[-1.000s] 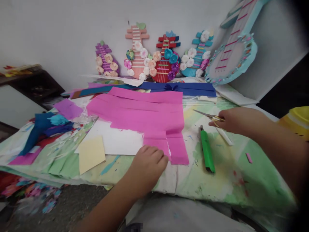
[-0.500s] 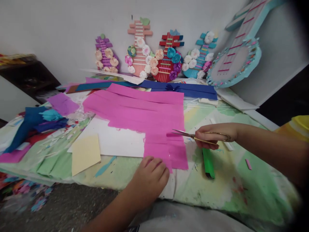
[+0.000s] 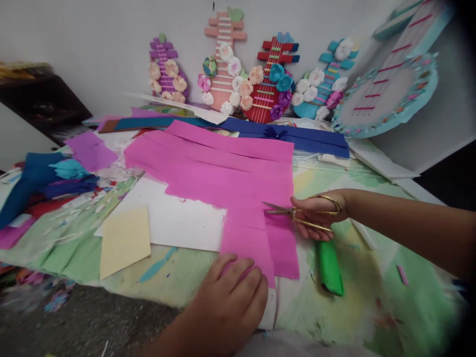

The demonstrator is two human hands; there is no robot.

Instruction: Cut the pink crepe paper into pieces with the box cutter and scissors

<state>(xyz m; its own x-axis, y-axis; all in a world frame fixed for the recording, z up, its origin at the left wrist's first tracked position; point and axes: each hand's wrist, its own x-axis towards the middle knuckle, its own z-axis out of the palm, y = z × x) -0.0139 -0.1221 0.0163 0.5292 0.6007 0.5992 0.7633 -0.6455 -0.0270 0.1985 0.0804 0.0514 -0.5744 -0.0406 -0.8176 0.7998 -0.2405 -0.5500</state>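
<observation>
A large sheet of pink paper [image 3: 230, 173] lies over a white board [image 3: 186, 225] on the table. My right hand [image 3: 316, 218] is closed on gold-handled scissors [image 3: 278, 209], whose parted blades are at the slit edge of the sheet. A pink strip hangs down on each side of that slit, partly overlapping. My left hand [image 3: 238, 297] rests on the lower end of the left strip, palm down, its fingers slightly bent and a little apart. Just below my right hand lies a green utility cutter [image 3: 330, 267].
Decorated paper guitars [image 3: 273, 79] lean on the wall behind. Dark blue paper [image 3: 290, 136] lies along the back. A cream square [image 3: 126, 240] is left of the board; coloured scraps [image 3: 69, 183] pile at the far left. A small pink piece [image 3: 402, 275] lies right.
The scissors' blades have opened wider, and the slit between the two pink strips shows more clearly. The whole view has shifted slightly.
</observation>
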